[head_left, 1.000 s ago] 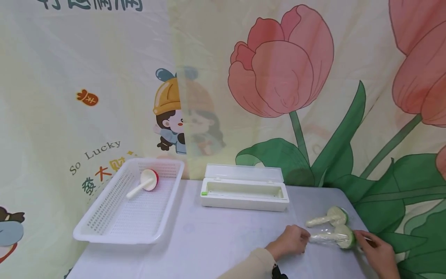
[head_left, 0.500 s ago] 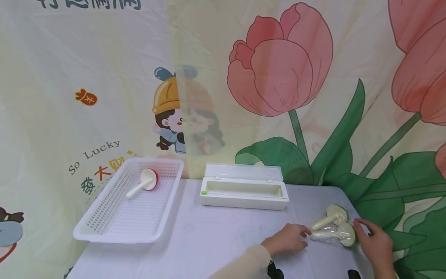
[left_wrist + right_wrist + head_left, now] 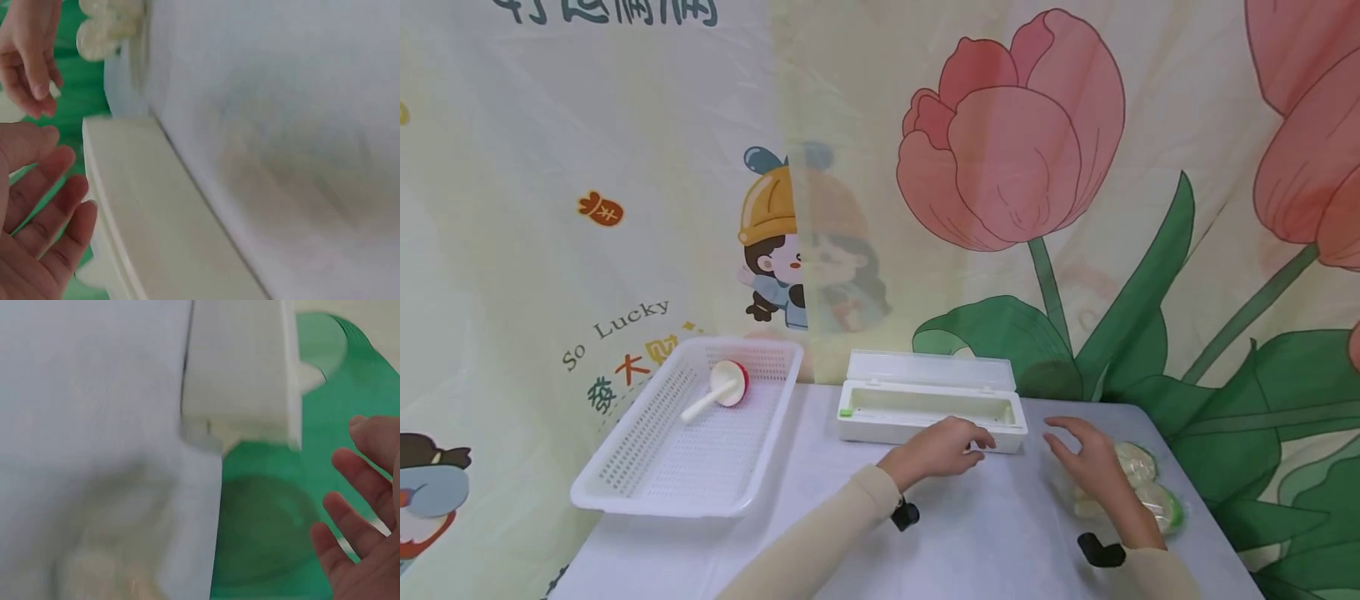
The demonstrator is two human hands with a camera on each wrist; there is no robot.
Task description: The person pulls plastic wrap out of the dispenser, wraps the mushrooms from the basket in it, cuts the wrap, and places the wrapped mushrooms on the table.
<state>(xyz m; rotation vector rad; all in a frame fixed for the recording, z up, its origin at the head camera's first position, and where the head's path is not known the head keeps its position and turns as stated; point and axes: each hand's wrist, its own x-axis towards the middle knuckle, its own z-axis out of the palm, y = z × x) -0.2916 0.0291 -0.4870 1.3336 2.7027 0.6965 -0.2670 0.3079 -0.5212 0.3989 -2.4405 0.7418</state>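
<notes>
A long white box (image 3: 880, 431) with a clear lid (image 3: 932, 372) tipped up behind it stands at the table's back. My left hand (image 3: 936, 450), fingers relaxed and holding nothing, overlaps the box's front wall in the head view. To the box's right is my right hand (image 3: 1090, 462), fingers apart with nothing in them. Behind that wrist lie two cream, round-headed things with handles: a far one (image 3: 1137, 462) and a nearer green-edged one (image 3: 1161, 506) with a clear wrapper. My right forearm partly hides them. The box's side wall (image 3: 150, 206) fills the left wrist view's lower middle.
At the left, a white perforated basket (image 3: 655, 505) holds a white round-headed, handled thing (image 3: 727, 383) with a red edge. A white cloth covers the table (image 3: 977, 533). A printed curtain (image 3: 842, 83) hangs right behind the table.
Both hands have left the two round-headed things at the right. They have moved left and back toward the white box, with nothing in them.
</notes>
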